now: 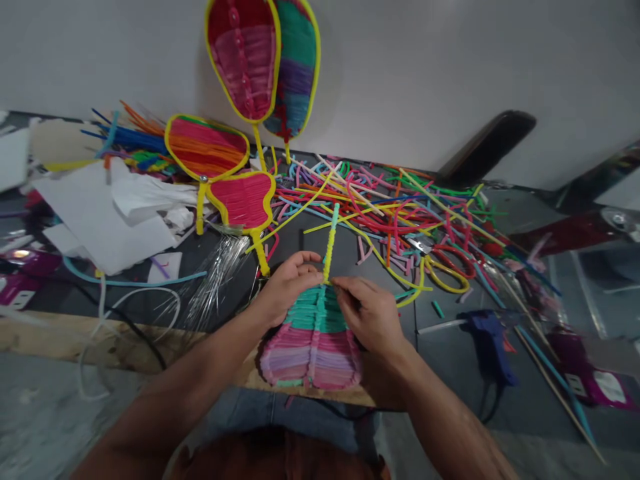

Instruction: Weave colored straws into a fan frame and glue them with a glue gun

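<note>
A fan-shaped piece made of pipe cleaners lies at the table's front edge with its wide end towards me. Its bands are teal, pink and lilac. A handle points away from me, teal at the tip and wrapped with a yellow pipe cleaner lower down. My left hand is closed at the handle's base, thumb and curled fingers against its left side. From the right, my right hand pinches at the same joint, where the yellow wrap ends; its fingertips partly hide what they grip.
Finished fans lie left of centre, and two more lean on the wall. Loose pipe cleaners cover the back. Scissors and a blue glue gun sit at right. White paper and stripped wires are at left.
</note>
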A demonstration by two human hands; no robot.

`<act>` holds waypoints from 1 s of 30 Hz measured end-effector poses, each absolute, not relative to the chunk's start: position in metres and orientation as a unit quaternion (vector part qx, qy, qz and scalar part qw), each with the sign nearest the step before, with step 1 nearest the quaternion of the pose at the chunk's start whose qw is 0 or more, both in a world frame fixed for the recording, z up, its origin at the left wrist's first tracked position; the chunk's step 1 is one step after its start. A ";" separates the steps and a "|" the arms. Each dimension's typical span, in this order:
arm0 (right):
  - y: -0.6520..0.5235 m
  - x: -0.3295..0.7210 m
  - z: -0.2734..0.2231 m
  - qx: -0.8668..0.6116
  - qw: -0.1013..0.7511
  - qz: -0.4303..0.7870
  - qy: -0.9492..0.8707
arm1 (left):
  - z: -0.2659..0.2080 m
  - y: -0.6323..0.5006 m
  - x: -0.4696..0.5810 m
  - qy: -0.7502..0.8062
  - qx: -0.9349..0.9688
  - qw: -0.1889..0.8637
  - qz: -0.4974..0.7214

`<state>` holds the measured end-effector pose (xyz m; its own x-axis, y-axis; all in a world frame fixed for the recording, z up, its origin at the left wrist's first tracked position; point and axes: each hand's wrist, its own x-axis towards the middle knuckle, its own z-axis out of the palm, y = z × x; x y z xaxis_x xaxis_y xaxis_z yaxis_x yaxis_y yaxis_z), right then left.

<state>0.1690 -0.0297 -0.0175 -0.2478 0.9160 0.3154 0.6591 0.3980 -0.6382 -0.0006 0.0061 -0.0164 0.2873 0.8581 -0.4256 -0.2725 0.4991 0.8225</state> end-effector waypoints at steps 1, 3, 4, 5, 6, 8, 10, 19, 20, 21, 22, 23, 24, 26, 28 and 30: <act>-0.030 0.169 -0.018 -0.514 0.333 0.188 -0.767 | -0.016 0.006 0.000 0.459 0.329 0.731 0.383; -0.029 0.168 -0.018 -0.515 0.331 0.176 -0.771 | -0.016 0.005 0.001 0.463 0.345 0.721 0.383; -0.029 0.167 -0.019 -0.514 0.330 0.169 -0.773 | -0.016 0.005 0.001 0.466 0.349 0.716 0.385; -0.029 0.167 -0.019 -0.514 0.328 0.163 -0.776 | -0.016 0.005 0.001 0.469 0.350 0.713 0.386; -0.029 0.168 -0.019 -0.514 0.326 0.156 -0.778 | -0.016 0.005 0.001 0.472 0.348 0.711 0.388; -0.028 0.171 -0.018 -0.519 0.321 0.135 -0.780 | -0.016 0.006 -0.002 0.475 0.342 0.708 0.395; -0.027 0.177 -0.016 -0.532 0.319 0.104 -0.777 | -0.016 0.009 -0.006 0.477 0.332 0.704 0.409; -0.035 0.191 -0.004 -0.540 0.303 -0.054 -0.783 | -0.014 0.018 -0.013 0.498 0.297 0.656 0.484; -0.036 0.189 -0.004 -0.539 0.291 -0.052 -0.789 | -0.014 0.018 -0.013 0.498 0.296 0.653 0.488; -0.038 0.188 -0.006 -0.538 0.280 -0.044 -0.794 | -0.014 0.018 -0.013 0.498 0.297 0.650 0.491; -0.038 0.186 -0.007 -0.537 0.272 -0.033 -0.798 | -0.014 0.018 -0.013 0.498 0.297 0.648 0.494; -0.039 0.184 -0.008 -0.537 0.268 -0.020 -0.800 | -0.014 0.018 -0.013 0.498 0.297 0.645 0.497; -0.039 0.183 -0.010 -0.537 0.268 -0.005 -0.800 | -0.014 0.018 -0.013 0.499 0.297 0.644 0.499; -0.039 0.180 -0.011 -0.533 0.274 0.028 -0.800 | -0.014 0.018 -0.013 0.499 0.295 0.642 0.502; -0.037 0.178 -0.013 -0.530 0.280 0.051 -0.799 | -0.013 0.019 -0.012 0.498 0.292 0.643 0.503; -0.036 0.176 -0.014 -0.531 0.286 0.063 -0.796 | -0.012 0.019 -0.012 0.500 0.287 0.645 0.502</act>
<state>0.1760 -0.0363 -0.0144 -0.2738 0.8802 0.3876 0.8084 0.4290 -0.4031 -0.0119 0.0185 -0.0120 -0.0025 0.9344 -0.3563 -0.3601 0.3315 0.8720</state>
